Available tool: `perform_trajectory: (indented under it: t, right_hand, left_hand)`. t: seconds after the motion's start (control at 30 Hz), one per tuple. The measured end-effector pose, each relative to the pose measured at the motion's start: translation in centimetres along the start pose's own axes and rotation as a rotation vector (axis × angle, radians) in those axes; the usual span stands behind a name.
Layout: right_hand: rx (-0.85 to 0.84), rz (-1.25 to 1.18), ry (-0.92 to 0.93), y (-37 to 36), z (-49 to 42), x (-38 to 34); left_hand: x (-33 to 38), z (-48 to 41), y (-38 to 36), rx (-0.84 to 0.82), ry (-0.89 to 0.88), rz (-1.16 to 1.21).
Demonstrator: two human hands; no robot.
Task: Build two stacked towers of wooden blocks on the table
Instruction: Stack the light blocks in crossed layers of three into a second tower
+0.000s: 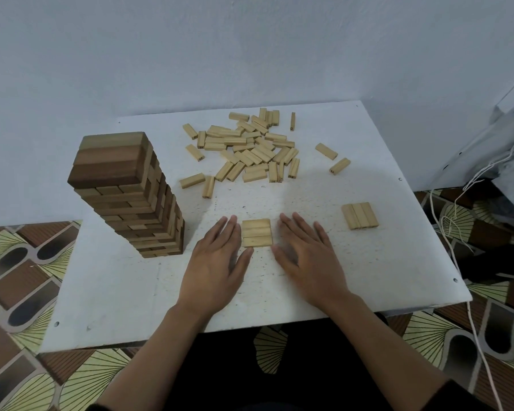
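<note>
Hands square up the base of a second tower

From the left: a tall finished tower of brown wooden blocks (131, 197); then the left hand (217, 262) and right hand (306, 256), fingers spread flat, holding nothing, flanking a pale three-block wooden layer (257, 233). It sits at 12 o'clock from the thumbs, long axes crosswise, equally near both.

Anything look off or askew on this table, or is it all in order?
Nothing looks damaged. The tall tower appears to lean, though the wide-angle lens may cause that. Loose blocks lie scattered at the far side. Two tidy rows of three sit flat: one between the left hand and right hand, one further right.
</note>
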State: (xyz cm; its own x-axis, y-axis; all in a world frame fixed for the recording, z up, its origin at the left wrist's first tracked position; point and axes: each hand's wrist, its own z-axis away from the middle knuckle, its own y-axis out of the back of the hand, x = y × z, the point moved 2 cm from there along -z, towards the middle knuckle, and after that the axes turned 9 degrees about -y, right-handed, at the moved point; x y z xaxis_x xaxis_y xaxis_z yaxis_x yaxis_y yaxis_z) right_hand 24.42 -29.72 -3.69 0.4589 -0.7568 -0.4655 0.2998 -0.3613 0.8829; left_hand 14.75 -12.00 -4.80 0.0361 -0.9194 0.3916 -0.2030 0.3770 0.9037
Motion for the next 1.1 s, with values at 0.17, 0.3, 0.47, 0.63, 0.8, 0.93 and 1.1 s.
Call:
perform_trajectory:
  t: [0.17,0.3,0.47,0.63,0.8,0.93,1.1]
  right_hand:
    - [-0.005,0.045,0.005,-0.1,0.0,0.0]
    - [0.027,0.078,0.009,-0.3,0.0,-0.2]
    - [0.046,0.09,0.017,-0.3,0.1,-0.3]
    - [0.046,0.102,0.016,-0.3,0.1,-0.4]
    - [0.058,0.0,-0.009,-0.2,-0.1,-0.2]
    - [0.06,-0.06,-0.035,1.2,-0.9,-0.7]
    - [-0.027,0.006,0.027,2.8,-2.9,-1.4]
  left_hand:
    - [0.1,0.0,-0.1,0.009,-0.02,-0.015]
    - [0.2,0.0,0.1,0.035,-0.045,-0.031]
    - [0.1,0.0,0.0,0.033,-0.049,-0.035]
    - [0.2,-0.1,0.0,0.026,-0.048,-0.034]
    - [0.3,0.0,0.3,0.061,-0.01,0.075]
    - [0.6,-0.2,0.9,0.116,0.038,0.179]
    - [0.4,-1.1,1.8,0.065,-0.049,0.089]
